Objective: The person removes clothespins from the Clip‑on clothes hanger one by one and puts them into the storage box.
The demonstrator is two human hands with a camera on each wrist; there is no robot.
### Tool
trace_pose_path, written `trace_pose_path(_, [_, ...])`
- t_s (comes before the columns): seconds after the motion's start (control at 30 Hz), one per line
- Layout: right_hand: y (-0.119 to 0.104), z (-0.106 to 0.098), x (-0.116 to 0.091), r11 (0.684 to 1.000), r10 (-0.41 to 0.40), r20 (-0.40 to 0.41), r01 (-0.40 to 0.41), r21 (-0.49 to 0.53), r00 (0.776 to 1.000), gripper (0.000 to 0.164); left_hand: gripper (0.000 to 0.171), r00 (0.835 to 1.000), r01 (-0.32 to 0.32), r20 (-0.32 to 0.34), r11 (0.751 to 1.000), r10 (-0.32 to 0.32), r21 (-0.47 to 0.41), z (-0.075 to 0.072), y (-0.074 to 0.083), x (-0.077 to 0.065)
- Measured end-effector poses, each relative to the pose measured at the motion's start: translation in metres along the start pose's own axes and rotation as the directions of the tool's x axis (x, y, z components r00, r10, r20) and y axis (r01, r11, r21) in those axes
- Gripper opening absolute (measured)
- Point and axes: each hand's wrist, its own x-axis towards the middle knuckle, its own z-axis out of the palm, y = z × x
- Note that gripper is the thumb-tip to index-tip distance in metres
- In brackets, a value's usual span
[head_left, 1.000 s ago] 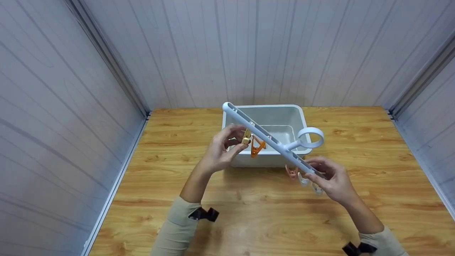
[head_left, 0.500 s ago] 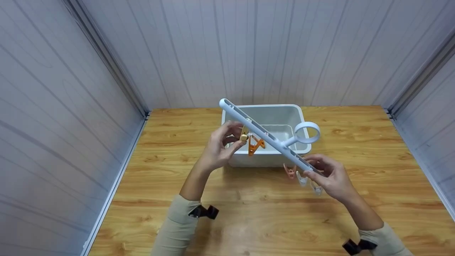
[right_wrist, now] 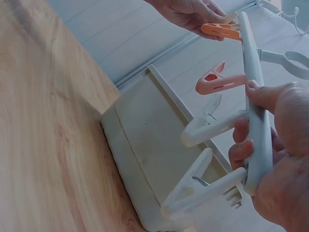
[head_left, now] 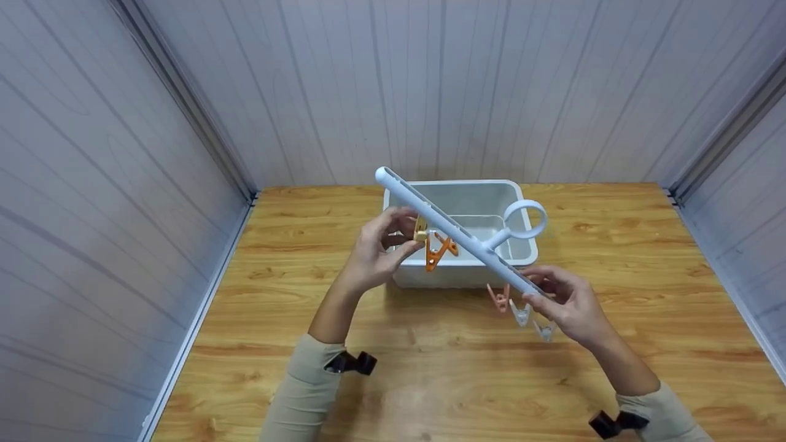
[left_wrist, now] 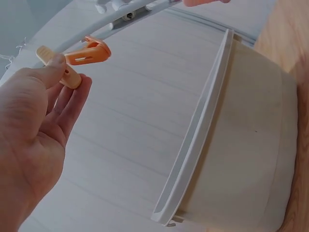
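Observation:
My right hand (head_left: 577,307) grips the lower right end of a white clip hanger (head_left: 457,234), whose bar slants up to the left. A ring (head_left: 544,220) stands out from the bar's middle. My left hand (head_left: 374,253) pinches a pale yellow clothes clip (left_wrist: 70,77) under the bar's left half. Beside it hangs an orange clip (head_left: 435,253), its jaws closed. Toward my right hand hang a pink clip (right_wrist: 217,83) and two white clips (right_wrist: 212,126), all below the bar. Whether the yellow clip is joined to the bar is hard to tell.
A light grey plastic bin (head_left: 454,277) stands on the wooden tabletop (head_left: 295,245) behind and below the hanger. Panelled walls (head_left: 430,92) enclose the back and both sides. Black wrist cameras (head_left: 353,363) sit on both sleeves.
The hanger has shifted slightly left and away from me, and its ring has swung up a little. Both hands keep their holds; the left has followed the yellow clip slightly left.

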Motion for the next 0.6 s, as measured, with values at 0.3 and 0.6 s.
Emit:
trace_pose_path(0.3, [0.0041, 0.0014, -0.0005, 1.0, -0.014, -0.016, 0.015, 0.026, 1.0, 0.033, 0.042, 0.996, 0.089, 0.009, 0.992, -0.089, -0.092, 0.0029, -0.0028, 0.0001])
trace_pose_path(0.6, [0.0044, 0.0004, -0.0012, 1.0, -0.001, -0.023, 0.002, 0.016, 1.0, 0.032, 0.042, 0.996, 0.09, 0.003, 0.986, -0.091, -0.141, 0.005, -0.0077, -0.0016])
